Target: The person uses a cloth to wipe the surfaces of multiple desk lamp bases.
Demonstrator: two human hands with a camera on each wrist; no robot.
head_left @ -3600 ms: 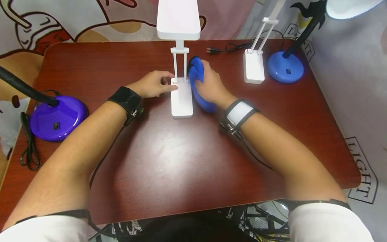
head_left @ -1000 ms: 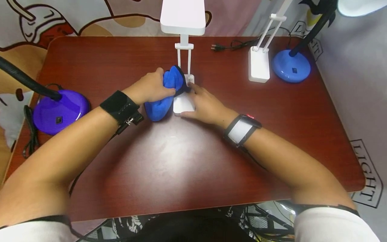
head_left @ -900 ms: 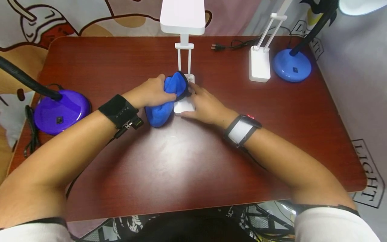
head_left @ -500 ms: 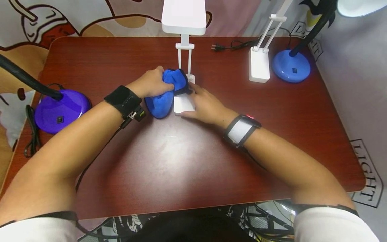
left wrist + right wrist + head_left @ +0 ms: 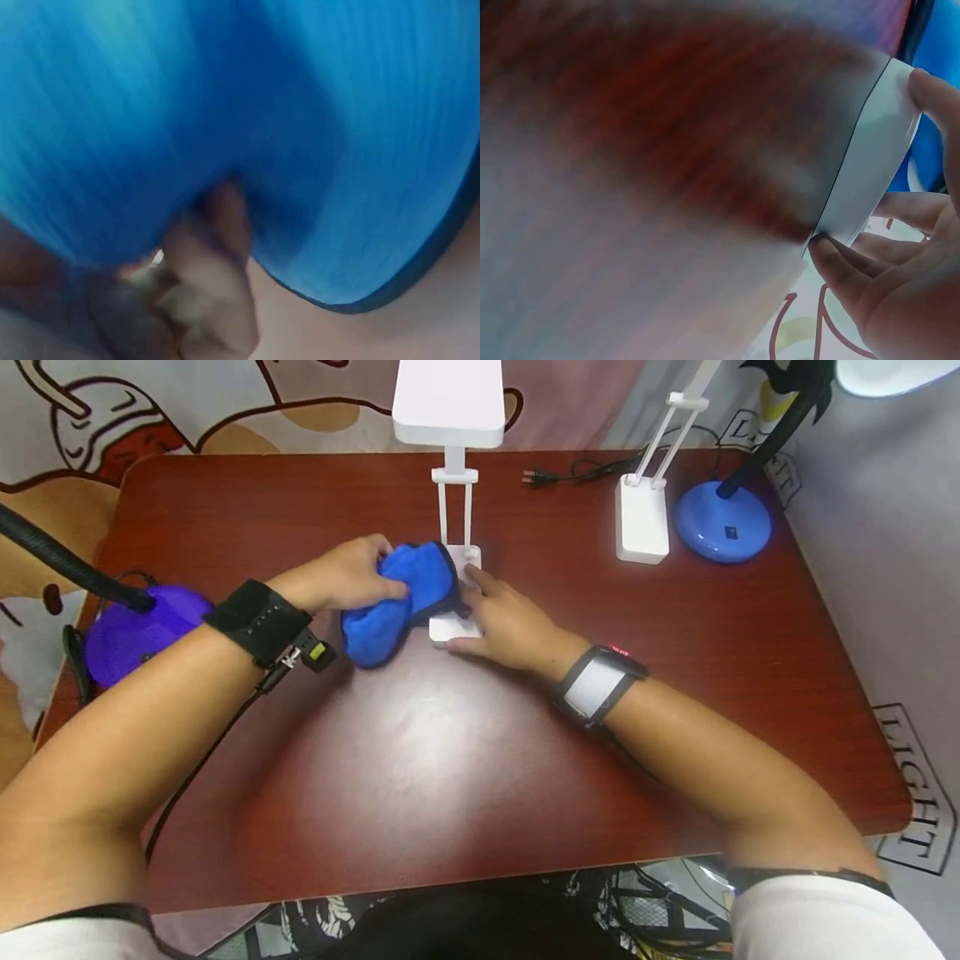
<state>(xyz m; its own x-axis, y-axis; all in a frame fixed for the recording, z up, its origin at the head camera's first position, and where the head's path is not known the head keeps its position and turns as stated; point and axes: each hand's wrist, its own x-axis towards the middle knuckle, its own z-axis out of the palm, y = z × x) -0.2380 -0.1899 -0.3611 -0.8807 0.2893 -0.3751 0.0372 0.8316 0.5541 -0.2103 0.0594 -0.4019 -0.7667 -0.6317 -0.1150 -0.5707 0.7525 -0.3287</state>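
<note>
A white desk lamp (image 5: 450, 402) stands at the middle of the table, its two thin rods rising from a flat base (image 5: 453, 628). My right hand (image 5: 517, 622) grips that base from the right, thumb at the near edge. In the right wrist view, thumb and fingers lie along the edges of the white base (image 5: 870, 150). My left hand (image 5: 348, 575) pinches a folded blue cloth (image 5: 423, 578) with dark trim, left of the rods. The cloth's right end overlaps the base. In the left wrist view the cloth (image 5: 397, 150) bunches around the fingertips (image 5: 210, 262).
A purple lamp base (image 5: 135, 635) is at the left, partly behind the left forearm. At the back right are another white lamp (image 5: 642, 522), a blue lamp base (image 5: 723, 522) and a black plug (image 5: 536, 478) with its cord. The table (image 5: 450, 827) is reddish brown.
Earlier, my right hand held the cloth and my left touched the base; these roles have swapped. Over the last half second, the left hand drew the cloth leftward while the right stayed still.
</note>
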